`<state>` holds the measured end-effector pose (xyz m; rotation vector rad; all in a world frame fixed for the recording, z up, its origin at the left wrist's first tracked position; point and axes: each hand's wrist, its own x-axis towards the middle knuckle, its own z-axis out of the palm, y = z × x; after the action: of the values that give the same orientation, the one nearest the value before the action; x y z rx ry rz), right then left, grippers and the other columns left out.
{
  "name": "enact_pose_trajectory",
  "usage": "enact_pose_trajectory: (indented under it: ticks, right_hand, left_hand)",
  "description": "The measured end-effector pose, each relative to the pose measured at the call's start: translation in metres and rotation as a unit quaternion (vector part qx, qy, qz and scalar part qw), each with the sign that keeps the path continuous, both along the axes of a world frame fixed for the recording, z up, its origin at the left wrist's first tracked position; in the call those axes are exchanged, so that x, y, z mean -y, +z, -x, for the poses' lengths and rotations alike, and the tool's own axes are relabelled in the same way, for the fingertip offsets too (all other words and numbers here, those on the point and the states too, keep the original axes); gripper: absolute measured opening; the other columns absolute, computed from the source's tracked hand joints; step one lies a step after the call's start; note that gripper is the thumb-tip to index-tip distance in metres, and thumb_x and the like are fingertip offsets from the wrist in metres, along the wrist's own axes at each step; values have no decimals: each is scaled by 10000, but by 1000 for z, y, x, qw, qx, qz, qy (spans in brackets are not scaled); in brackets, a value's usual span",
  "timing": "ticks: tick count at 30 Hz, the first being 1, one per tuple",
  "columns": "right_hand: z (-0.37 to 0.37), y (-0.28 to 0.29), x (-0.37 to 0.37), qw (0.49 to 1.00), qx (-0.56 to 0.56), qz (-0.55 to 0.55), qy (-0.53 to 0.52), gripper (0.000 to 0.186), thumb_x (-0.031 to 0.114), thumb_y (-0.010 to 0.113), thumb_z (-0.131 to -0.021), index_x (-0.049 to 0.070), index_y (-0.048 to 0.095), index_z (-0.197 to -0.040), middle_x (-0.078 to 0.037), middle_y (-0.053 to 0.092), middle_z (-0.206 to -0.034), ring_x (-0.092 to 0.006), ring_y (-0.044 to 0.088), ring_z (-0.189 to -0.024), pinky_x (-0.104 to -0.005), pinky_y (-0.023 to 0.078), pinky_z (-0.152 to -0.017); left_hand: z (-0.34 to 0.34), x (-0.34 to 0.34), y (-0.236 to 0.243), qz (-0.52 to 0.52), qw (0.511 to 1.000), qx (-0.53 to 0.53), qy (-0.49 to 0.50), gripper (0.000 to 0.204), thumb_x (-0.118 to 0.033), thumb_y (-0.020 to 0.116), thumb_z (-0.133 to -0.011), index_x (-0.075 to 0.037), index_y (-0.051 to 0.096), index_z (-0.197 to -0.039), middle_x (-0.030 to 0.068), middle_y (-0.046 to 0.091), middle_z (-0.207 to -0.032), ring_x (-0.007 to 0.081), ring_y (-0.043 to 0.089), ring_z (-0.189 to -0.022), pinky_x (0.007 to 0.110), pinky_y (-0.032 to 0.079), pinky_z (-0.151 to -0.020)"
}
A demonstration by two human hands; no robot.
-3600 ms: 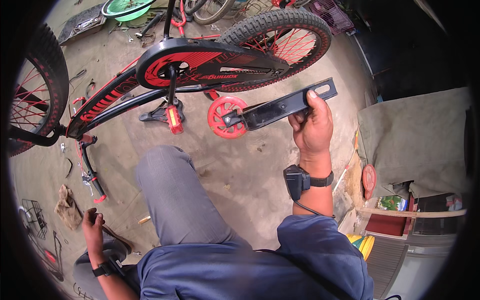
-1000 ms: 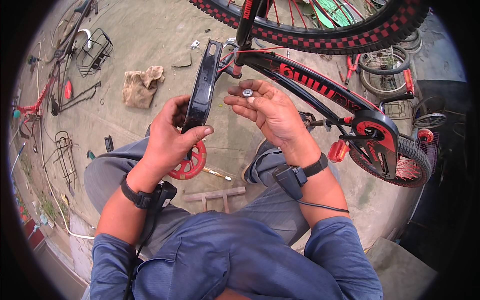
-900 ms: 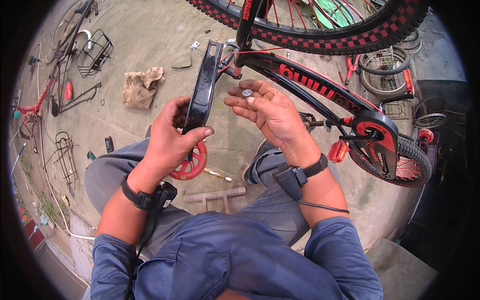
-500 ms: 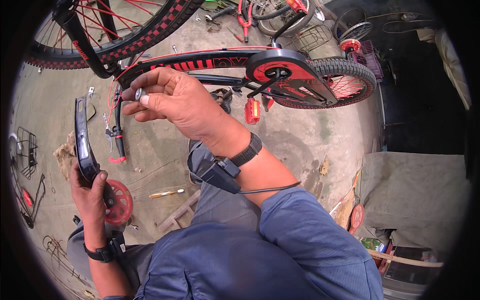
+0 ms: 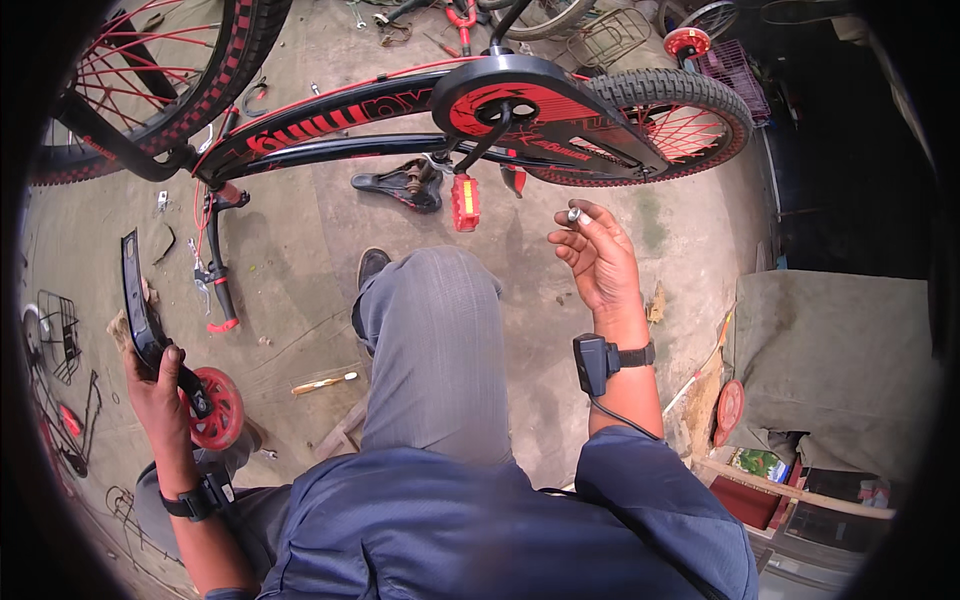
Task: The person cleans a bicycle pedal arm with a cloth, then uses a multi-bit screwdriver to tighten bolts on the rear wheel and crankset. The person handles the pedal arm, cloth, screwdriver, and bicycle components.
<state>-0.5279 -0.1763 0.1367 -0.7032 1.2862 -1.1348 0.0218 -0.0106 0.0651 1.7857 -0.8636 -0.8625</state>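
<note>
Concrete floor point(image 5: 550, 350) with parts strewn about; grey canvas cover point(image 5: 830, 370) along its right edge, purple wire crate point(image 5: 735, 80) toward the far right corner. Bike point(image 5: 400, 100) is upside down across the far side, saddle point(image 5: 403, 188) down at the floor, red pedal point(image 5: 466, 204) just beside it.

Left hand point(image 5: 160, 395), toward the floor's left edge: gripping the long black bracket point(image 5: 145, 320), far end up, thumb in front, other fingers partly hidden. Red wheel point(image 5: 228, 410) sits at the bracket's lower end. Right hand point(image 5: 605, 260): narrow pinch, small metal piece point(image 5: 573, 215) between thumb and fingertips, well apart from the bracket.
</note>
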Motion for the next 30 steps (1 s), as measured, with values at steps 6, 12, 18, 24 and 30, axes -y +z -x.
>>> enact_pose_trajectory:
  ticks: [6, 12, 18, 24, 30]
  right_hand:
    - [-90, 33, 26, 969, 97, 64, 217, 269, 155, 578, -998, -24, 629, -1191, -99, 682, -931, -199, 681, -781, -301, 545, -663]
    - [-216, 38, 48, 907, 54, 53, 414, 300, 165, 607, -997, -35, 608, -1221, -88, 679, -918, -162, 699, -756, -238, 541, -625]
    - [-287, 14, 48, 874, 74, 1, 480, 286, 151, 594, -994, -5, 590, -1234, -108, 674, -1011, -159, 707, -789, -235, 552, -643]
    - [-318, -11, 40, 844, 87, -99, 520, 249, 226, 654, -985, 19, 564, -1091, -100, 640, -982, -171, 707, -792, -236, 560, -572]
    - [-356, -32, 20, 742, -126, -22, 658, 470, 350, 758, -912, -23, 655, -1179, -45, 633, -919, -105, 612, -732, -259, 480, -620]
  left_hand:
    - [-15, -5, 19, 23, 997, -19, 66, 414, -153, 801, -910, 7, 569, -1214, 23, 651, -1027, 109, 613, -923, 269, 498, -851]
    - [-17, -11, 22, 30, 994, -38, 99, 416, -141, 807, -903, -4, 583, -1225, 7, 656, -1010, 88, 615, -900, 249, 506, -824]
    - [-16, -15, 9, 7, 985, -88, 151, 389, -161, 812, -901, 7, 568, -1154, 44, 679, -955, 107, 654, -860, 256, 538, -782]
    - [-6, -15, 4, 11, 977, -155, 143, 368, -248, 789, -923, -25, 569, -1117, 56, 666, -977, 165, 696, -897, 299, 561, -814]
    - [12, -8, 16, 13, 958, -263, 108, 440, -209, 789, -925, 16, 519, -1189, 61, 672, -978, 114, 657, -890, 271, 549, -816]
